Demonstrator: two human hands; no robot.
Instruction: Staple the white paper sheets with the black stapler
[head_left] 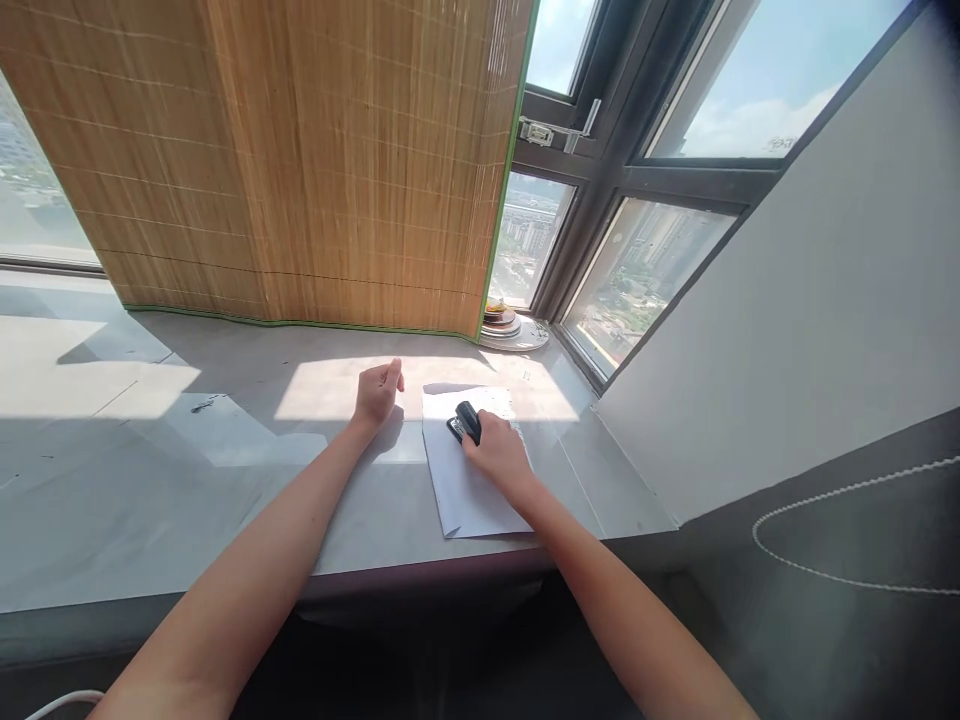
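A white sheet of paper (469,485) lies on the grey window ledge (187,470), its near edge at the ledge's front. My right hand (499,452) rests on the paper, closed on a small black stapler (465,421) near the sheet's upper left. My left hand (377,391) hovers on the ledge just left of the paper, fingers loosely curled with nothing visible in them.
A bamboo blind (315,160) covers the window behind the ledge. A stack of plates (510,325) sits in the far right corner by the glass. A grey wall panel (787,320) rises on the right. A white cord (847,490) loops at lower right.
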